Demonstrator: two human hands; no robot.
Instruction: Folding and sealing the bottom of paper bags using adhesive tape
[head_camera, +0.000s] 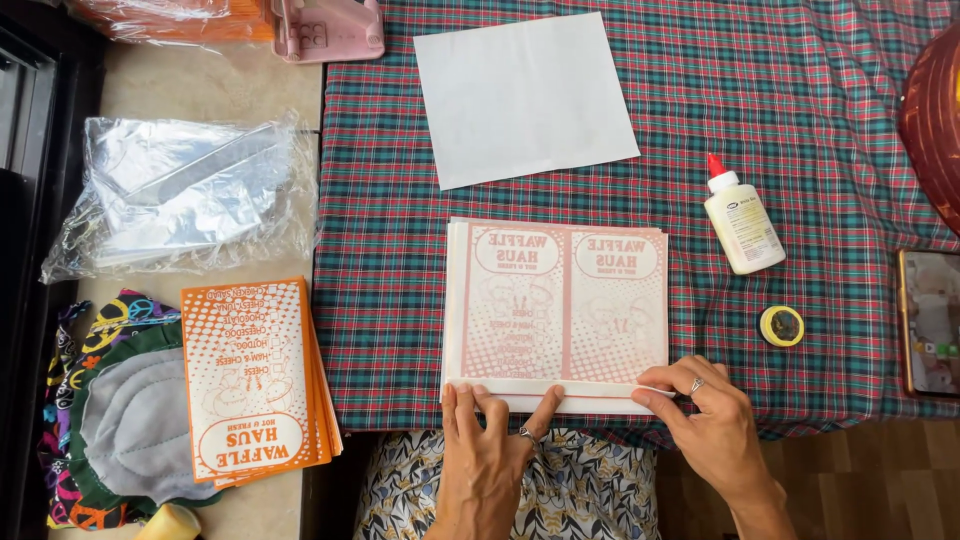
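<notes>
Paper, red-printed: the stack of printed sheets (556, 305) lies flat on the plaid tablecloth (800, 120), left of the glue bottle (742, 222) and nearer the person than the blank white sheet (524, 98).
Fold in hand: the near edge of the top sheet is turned up into a narrow folded strip (560, 392) running side to side, on the side of the stack away from the blank sheet.
Left hand: the left hand (492, 440) lies flat on the strip's left part, fingers spread and pressed down on the paper, thumb angled out to the right.
Right hand: the right hand (706, 405) sits at the strip's right end, below the glue bottle; its fingers are close together, tips pinching and pressing the paper corner.
Doing it well: as I judge it, the crease wants to stay parallel to the sheet's near edge, with one hand anchoring while the other runs firmly along, so the strip keeps an even width.
Pointing: the print reads upside down to the person, its tops towards the body, so the sheet's head end is the folded one.
Long axis: the stack is slightly wider than deep, long axis left to right, towards the glue bottle.
Nearby: a yellow tape roll (781, 325) lies below the glue bottle; an orange-printed stack (255, 378) sits far left of it.
</notes>
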